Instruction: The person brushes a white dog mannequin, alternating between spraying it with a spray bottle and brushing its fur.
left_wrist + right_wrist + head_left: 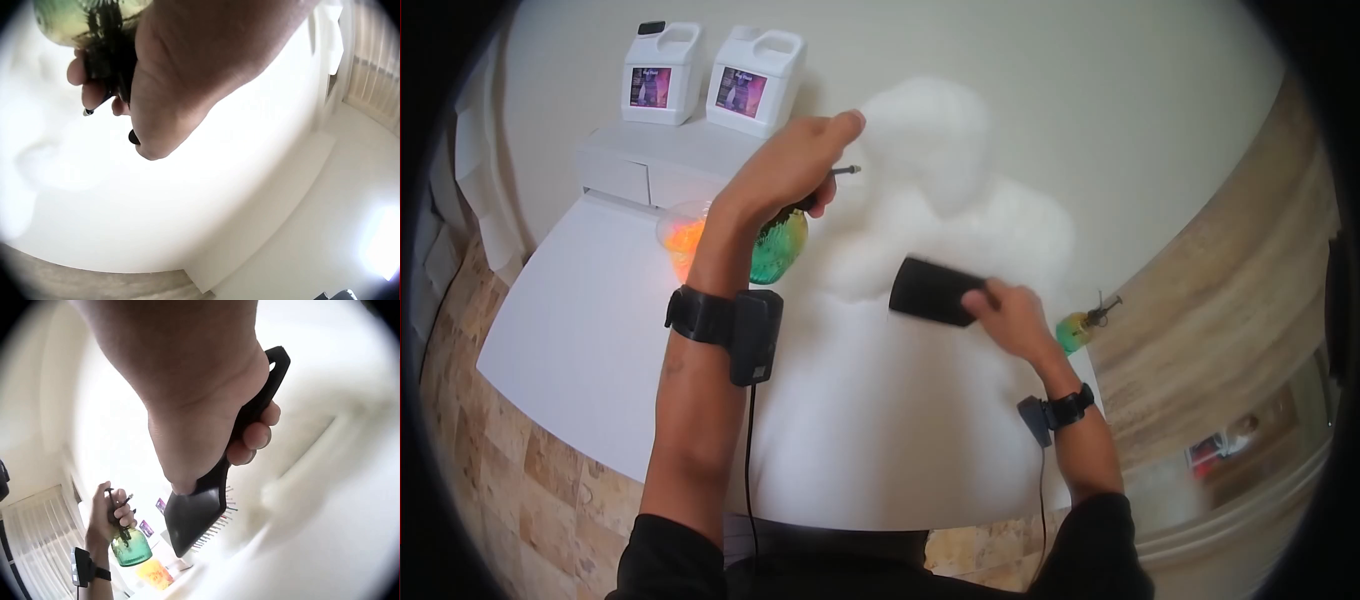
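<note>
My left hand (795, 165) grips the black sprayer neck of a green and yellow spray bottle (778, 247), its nozzle pointing right. In the left wrist view the fingers curl round that sprayer (109, 50). My right hand (1015, 318) holds a black paddle brush (935, 291) by its handle, over a large white, soft-looking mass (930, 140). The right wrist view shows the brush (199, 515) with its thin bristles facing the white surface and the thumb on its back. Whether the bristles touch it, I cannot tell.
Two white jugs (662, 75) (755, 85) with purple labels stand on a white raised box (615, 150) at the back left. An orange glowing container (685, 240) sits behind my left forearm. A second green and yellow spray bottle (1073, 333) is at the table's right edge.
</note>
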The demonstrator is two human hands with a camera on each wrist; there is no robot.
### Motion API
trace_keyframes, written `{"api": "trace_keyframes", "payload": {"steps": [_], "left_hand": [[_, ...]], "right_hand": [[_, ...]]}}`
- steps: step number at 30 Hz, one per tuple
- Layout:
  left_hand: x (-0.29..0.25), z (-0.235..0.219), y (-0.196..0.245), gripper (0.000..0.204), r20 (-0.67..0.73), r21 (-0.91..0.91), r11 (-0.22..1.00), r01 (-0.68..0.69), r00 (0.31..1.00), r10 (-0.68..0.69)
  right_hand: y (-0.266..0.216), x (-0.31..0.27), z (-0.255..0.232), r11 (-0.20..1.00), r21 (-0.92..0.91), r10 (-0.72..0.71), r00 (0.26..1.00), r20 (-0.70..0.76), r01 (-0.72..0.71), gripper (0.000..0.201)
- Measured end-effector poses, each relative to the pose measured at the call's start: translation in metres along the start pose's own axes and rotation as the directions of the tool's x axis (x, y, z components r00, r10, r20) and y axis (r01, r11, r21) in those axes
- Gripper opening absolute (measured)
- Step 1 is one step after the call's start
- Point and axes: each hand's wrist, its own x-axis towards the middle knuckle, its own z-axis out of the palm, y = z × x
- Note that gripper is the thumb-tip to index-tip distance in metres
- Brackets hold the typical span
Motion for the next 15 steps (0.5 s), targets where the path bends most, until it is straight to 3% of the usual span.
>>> {"api": "trace_keyframes", "payload": {"steps": [2,4,6,10,12,15], "left_hand": [[0.002,0.001,-0.003,0.057,-0.025,-0.002,1.000,0.013,1.000,-0.013],[0.005,0.002,-0.006,0.064,-0.047,-0.029,1.000,-0.009,0.999,0.008],[0.000,0.001,-0.001,0.064,-0.045,-0.040,0.999,-0.003,0.999,0.001],[-0.005,0.001,0.005,0.062,-0.065,-0.113,0.994,-0.014,0.998,0.007],[-0.004,0.001,0.003,0.061,-0.071,-0.109,0.994,-0.008,0.997,0.000],[-0.003,0.000,0.002,0.061,-0.076,-0.088,0.996,-0.014,0.997,0.008]], "right_hand": [[-0.005,0.015,-0.012,0.982,0.158,-0.050,0.948,-0.315,0.104,0.058],[-0.016,0.030,-0.034,0.922,0.363,-0.003,0.941,-0.338,0.134,0.056],[-0.021,0.044,-0.046,0.884,0.435,0.002,0.928,-0.373,0.173,0.057],[-0.027,0.049,-0.049,0.885,0.440,0.023,0.928,-0.372,0.154,0.057],[-0.015,0.046,-0.035,0.959,0.272,0.022,0.928,-0.371,0.086,0.057],[-0.021,0.024,-0.025,0.978,0.209,0.045,0.961,-0.274,0.013,0.055]]}}
